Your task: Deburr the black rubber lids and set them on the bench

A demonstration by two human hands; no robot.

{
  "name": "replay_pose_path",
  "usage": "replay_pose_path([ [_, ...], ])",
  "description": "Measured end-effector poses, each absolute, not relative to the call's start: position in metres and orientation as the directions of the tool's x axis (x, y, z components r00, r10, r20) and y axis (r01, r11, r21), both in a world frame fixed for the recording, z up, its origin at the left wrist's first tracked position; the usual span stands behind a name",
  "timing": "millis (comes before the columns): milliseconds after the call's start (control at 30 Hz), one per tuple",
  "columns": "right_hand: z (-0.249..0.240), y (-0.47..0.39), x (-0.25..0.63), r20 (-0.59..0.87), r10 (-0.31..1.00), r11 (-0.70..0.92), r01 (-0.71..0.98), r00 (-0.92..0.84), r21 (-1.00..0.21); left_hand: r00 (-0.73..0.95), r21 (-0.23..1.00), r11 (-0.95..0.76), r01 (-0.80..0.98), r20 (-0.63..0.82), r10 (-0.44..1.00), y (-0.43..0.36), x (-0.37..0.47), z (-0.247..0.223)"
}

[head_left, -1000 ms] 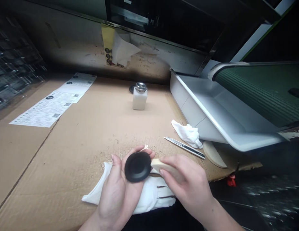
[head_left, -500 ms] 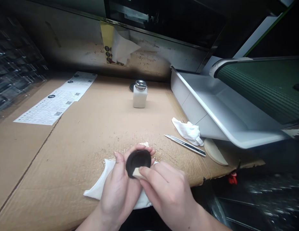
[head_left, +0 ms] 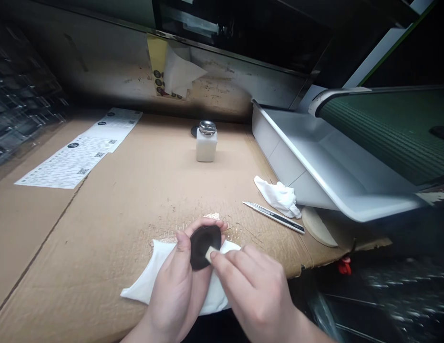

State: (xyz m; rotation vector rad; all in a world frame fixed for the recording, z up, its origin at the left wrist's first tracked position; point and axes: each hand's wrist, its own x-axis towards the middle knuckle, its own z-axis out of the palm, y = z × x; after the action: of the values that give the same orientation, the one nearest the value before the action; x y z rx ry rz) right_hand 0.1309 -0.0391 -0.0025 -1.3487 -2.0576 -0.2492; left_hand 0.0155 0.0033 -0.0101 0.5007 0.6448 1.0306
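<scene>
In my left hand (head_left: 179, 281) lies a dark, shallow round disc (head_left: 203, 243), cradled between the thumb and curled fingers, its hollowed face turned up toward me. My right hand (head_left: 255, 286) pinches a small cream-coloured block (head_left: 210, 253) and presses it against the lower right of the disc's face. The block's far end is hidden by my fingers. Beneath both hands a folded white cloth (head_left: 139, 278) lies at the cardboard's front edge.
On the cardboard sheet (head_left: 110, 228) stand a white pump bottle (head_left: 206, 145) and a crumpled white cloth (head_left: 279, 197). A utility knife (head_left: 273, 217) lies before a grey tray (head_left: 296, 176). Printed label sheets (head_left: 75, 157) lie left. A green conveyor belt (head_left: 386, 128) runs at right.
The disc has tilted in my left hand and sits slightly further right. My right hand has shifted a little right and down, the block moving from the disc's lower rim toward its right side.
</scene>
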Motion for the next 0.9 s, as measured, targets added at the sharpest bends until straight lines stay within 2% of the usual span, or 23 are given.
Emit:
replay_pose_path([
  [100,-0.005,-0.042,0.123,0.666,0.716,0.479,0.842,-0.21,-0.249,0.339,0.647,0.449,-0.617,-0.297,0.893,0.003,0.016,-0.011],
  [200,-0.005,-0.041,0.131,0.622,0.743,0.476,0.848,-0.246,-0.233,0.341,0.629,0.455,-0.631,-0.302,0.89,0.004,0.016,-0.01],
  [300,-0.002,-0.035,0.144,0.585,0.755,0.447,0.885,-0.297,-0.128,0.368,0.612,0.47,-0.636,-0.295,0.882,0.007,0.017,-0.009],
  [467,0.011,-0.012,0.159,0.645,0.658,0.456,0.887,-0.389,0.069,0.326,0.574,0.487,-0.659,-0.365,0.872,0.008,0.018,-0.008],
  [533,0.015,-0.004,0.168,0.671,0.638,0.462,0.885,-0.378,0.059,0.305,0.559,0.488,-0.671,-0.392,0.868,0.007,0.017,-0.008],
  [633,0.012,-0.003,0.185,0.716,0.65,0.383,0.924,-0.255,-0.019,0.325,0.511,0.521,-0.683,-0.426,0.844,0.007,0.014,-0.009],
  [767,-0.005,-0.014,0.205,0.665,0.729,0.254,0.966,-0.163,-0.042,0.345,0.445,0.551,-0.705,-0.464,0.816,0.01,0.013,-0.007],
  [900,-0.02,-0.026,0.216,0.626,0.769,0.247,0.964,-0.129,-0.104,0.353,0.393,0.569,-0.723,-0.498,0.792,0.011,0.014,-0.002],
])
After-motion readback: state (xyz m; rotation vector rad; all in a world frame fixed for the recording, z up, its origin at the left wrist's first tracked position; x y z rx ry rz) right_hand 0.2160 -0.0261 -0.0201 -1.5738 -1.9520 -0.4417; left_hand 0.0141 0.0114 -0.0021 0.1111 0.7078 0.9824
